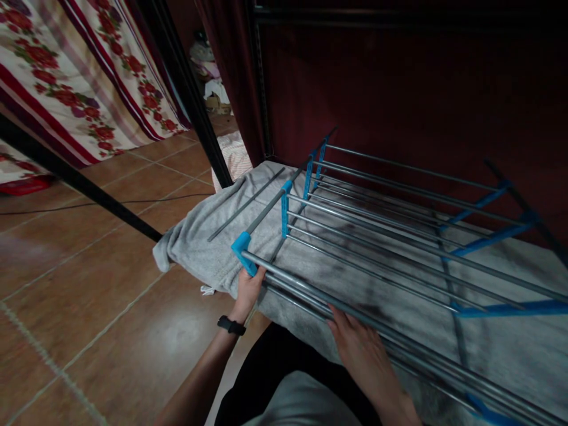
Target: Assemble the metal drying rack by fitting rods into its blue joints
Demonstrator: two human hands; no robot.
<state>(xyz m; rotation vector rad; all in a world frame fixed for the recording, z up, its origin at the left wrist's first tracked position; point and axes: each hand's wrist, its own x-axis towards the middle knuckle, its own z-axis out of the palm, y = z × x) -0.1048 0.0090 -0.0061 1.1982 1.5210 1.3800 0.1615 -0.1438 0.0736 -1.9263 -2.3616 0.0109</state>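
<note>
A metal rack [381, 222] of grey tubes with blue plastic brackets lies across a grey blanket [248, 207]. My left hand [251, 290], with a black band at the wrist, is closed on the near left end of the rack, just below a blue corner connector [242, 244]. Further right, my right hand [361, 346] reaches up to the same near tubes, its fingertips curled around them and partly hidden. On the blanket, left of the rack, a loose grey tube [246, 204] lies by itself.
A black metal frame post [189, 89] and a slanting black bar [80, 177] stand at the left. Dark red cloth [399, 89] hangs behind the rack. Beyond the brown tiled floor [89, 284] is a floral curtain [84, 77]. A thin cable [110, 202] crosses the tiles.
</note>
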